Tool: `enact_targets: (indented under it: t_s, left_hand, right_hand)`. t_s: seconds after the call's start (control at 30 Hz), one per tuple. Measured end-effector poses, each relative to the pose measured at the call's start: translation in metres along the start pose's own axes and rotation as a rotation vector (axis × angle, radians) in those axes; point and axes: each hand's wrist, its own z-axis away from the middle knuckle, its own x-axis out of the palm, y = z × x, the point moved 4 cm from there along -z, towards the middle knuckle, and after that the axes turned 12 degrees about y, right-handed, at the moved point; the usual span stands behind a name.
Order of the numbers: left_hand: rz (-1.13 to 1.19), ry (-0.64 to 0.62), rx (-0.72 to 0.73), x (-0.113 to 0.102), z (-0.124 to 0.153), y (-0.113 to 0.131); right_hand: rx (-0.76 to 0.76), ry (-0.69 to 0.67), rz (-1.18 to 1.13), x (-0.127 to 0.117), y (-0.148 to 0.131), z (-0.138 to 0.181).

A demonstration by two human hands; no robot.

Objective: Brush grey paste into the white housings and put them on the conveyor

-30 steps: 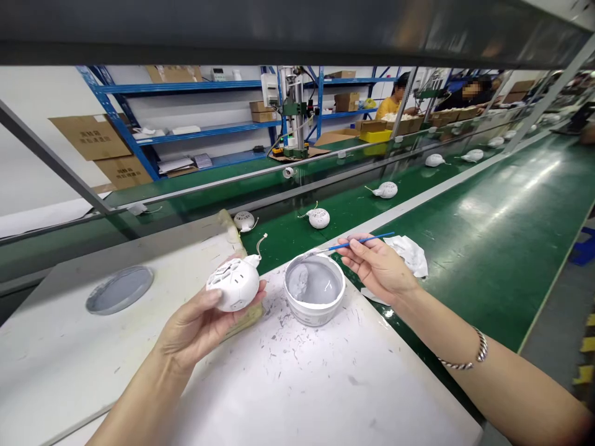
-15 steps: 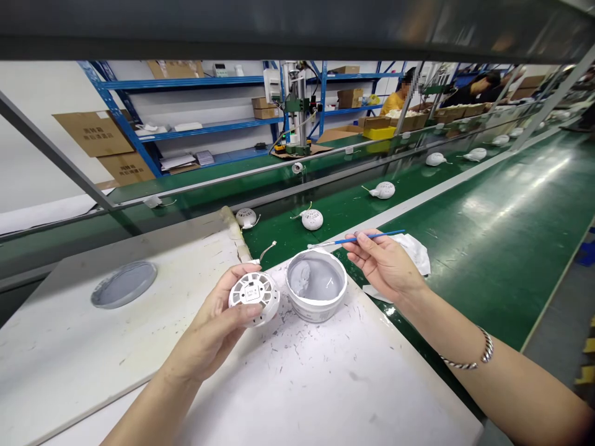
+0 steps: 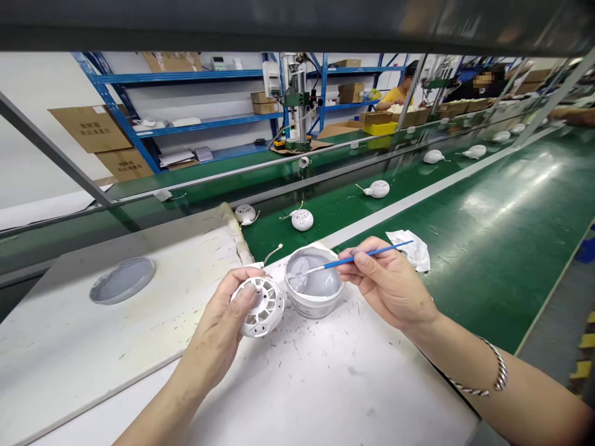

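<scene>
Head view: left fingers (image 3: 239, 280) grip a white vented plastic housing (image 3: 268, 313) just left of the tub, slotted face tilted toward the brush. Right fingers (image 3: 360, 263) pinch a blue-handled brush (image 3: 357, 258), its tip now in grey paste (image 3: 316, 282), not above the rim, inside a white tub (image 3: 316, 310) on the white counter (image 3: 325, 384).
</scene>
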Motion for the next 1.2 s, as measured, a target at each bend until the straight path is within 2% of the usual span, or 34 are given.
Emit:
enact_targets:
  t_s: [0.1, 0.27, 0.4, 0.53, 0.77, 0.97, 1.07, 1.17, 1.2]
  left_hand:
    - [0.032, 0.006, -0.054, 0.006, 0.004, -0.003]
    - [0.046, -0.058, -0.127, 0.015, 0.011, -0.006]
    - [0.074, -0.026, -0.12, 0.015, 0.016, -0.002]
    - [0.072, -0.058, -0.097, 0.014, 0.017, -0.001]
    - [0.048, -0.087, -0.037, 0.006, 0.009, -0.007]
    - [0.098, -0.003, -0.033, 0.002, 0.004, -0.006]
    - [-0.039, 0.145, 0.098, -0.028, -0.012, -0.001]
    - [-0.408, 0.441, 0.257, -0.092, -0.035, 0.018]
    - [-0.475, 0.496, 0.25, -0.116, -0.042, 0.025]
  right_hand:
    - [-0.003, -0.044, -0.017, 0.008, 0.001, 0.008]
    - [-0.024, -0.1, 0.031, 0.011, 0.007, 0.015]
    - [-0.142, -0.12, 0.155, 0.013, 0.005, 0.021]
    - [-0.297, -0.116, 0.237, 0.017, -0.003, 0.027]
    - [-0.398, -0.16, 0.342, 0.015, -0.011, 0.029]
    - [-0.524, -0.045, 0.331, -0.001, -0.028, 0.02]
    - [-0.602, 0.017, 0.325, -0.009, -0.036, 0.014]
    - [-0.654, 0.067, 0.333, -0.013, -0.041, 0.008]
    - [-0.658, 0.077, 0.334, -0.013, -0.042, 0.007]
